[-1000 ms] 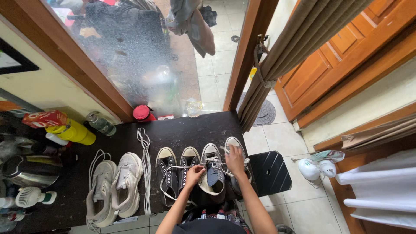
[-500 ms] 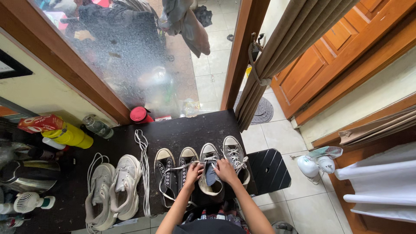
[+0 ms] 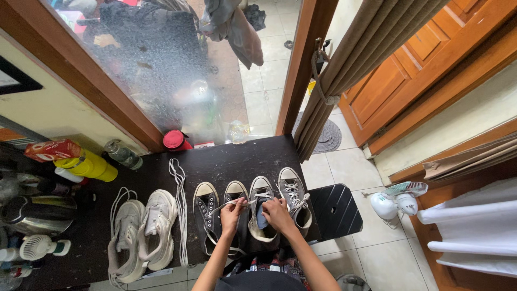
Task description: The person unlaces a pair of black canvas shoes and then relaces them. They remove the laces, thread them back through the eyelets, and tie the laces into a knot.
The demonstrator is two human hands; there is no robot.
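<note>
Over the near edge of the dark desk (image 3: 237, 156), I see my left hand (image 3: 231, 214) pinching a white shoelace (image 3: 243, 202) that runs across to my right hand (image 3: 278, 214), which is closed on the lace at a grey canvas high-top sneaker with a white toe cap (image 3: 260, 207). Its twin (image 3: 294, 200) sits just to the right. Left of my hands stand two black canvas sneakers (image 3: 206, 213). Farther left lie a loose white lace (image 3: 179, 205) and a pair of chunky off-white trainers (image 3: 144, 229). A yellow bottle (image 3: 91, 167) lies at the desk's far left.
</note>
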